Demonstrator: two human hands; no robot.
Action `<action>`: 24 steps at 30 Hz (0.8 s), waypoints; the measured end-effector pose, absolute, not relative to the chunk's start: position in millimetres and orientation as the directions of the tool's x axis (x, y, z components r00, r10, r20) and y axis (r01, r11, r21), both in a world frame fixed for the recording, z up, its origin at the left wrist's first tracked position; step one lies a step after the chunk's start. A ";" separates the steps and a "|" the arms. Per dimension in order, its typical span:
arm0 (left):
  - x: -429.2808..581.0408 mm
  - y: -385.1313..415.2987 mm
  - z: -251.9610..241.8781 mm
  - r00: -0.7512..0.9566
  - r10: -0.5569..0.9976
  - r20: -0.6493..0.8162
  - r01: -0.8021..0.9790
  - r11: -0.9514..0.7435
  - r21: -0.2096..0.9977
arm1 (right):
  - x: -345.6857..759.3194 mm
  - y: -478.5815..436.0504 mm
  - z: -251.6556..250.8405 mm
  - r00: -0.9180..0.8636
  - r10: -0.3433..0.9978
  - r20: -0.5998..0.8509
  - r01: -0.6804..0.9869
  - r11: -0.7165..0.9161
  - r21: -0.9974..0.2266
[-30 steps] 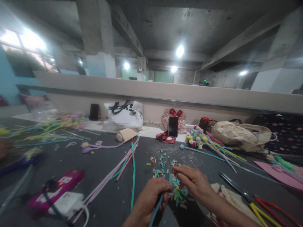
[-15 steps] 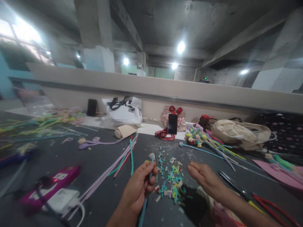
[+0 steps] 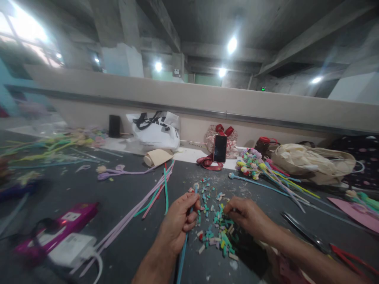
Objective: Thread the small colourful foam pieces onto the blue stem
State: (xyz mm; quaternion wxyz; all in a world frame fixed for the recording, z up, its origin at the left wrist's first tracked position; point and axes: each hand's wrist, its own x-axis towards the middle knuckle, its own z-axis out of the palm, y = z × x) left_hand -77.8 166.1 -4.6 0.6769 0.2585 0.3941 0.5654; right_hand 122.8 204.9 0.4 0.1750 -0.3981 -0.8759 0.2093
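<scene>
My left hand (image 3: 182, 213) is closed around a blue pipe-cleaner-like stem (image 3: 182, 258). The stem runs down from my fist toward the near edge, and a small pale piece sits at its top end above my thumb. My right hand (image 3: 247, 215) is over the right side of a scatter of small cut pieces (image 3: 222, 236) in green, yellow, blue, lilac and cream. Its fingers are bent together and their tips point into the pieces. Whatever lies between those fingertips is hidden.
Lilac, green and red stems (image 3: 142, 197) lie left. A magenta power strip (image 3: 63, 227) with a white charger (image 3: 74, 248) is nearer. Behind stand a phone (image 3: 220, 149) and a white bag (image 3: 156, 132). To the right are a flower bunch (image 3: 248, 163), scissors (image 3: 304, 228) and red-handled pliers (image 3: 349, 256).
My right hand has moved left and its fingers now dip to the small pieces. My left hand keeps the stem, slightly higher in view. The whole view has shifted a little.
</scene>
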 end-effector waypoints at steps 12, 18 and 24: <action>-73.4 166.5 -6.5 0.020 0.970 -0.240 -0.473 0.221 0.853 | 85.5 237.0 -18.5 -0.701 0.707 0.087 0.630 0.672 -0.390; -73.6 168.4 -7.1 0.025 0.970 -0.240 -0.473 0.224 0.852 | 88.4 239.5 -5.1 -0.612 0.789 0.057 0.601 0.511 -0.614; -72.8 165.5 -6.3 0.026 0.973 -0.229 -0.459 0.215 0.862 | 94.6 235.0 4.3 -0.549 0.831 -0.090 0.418 0.180 -0.891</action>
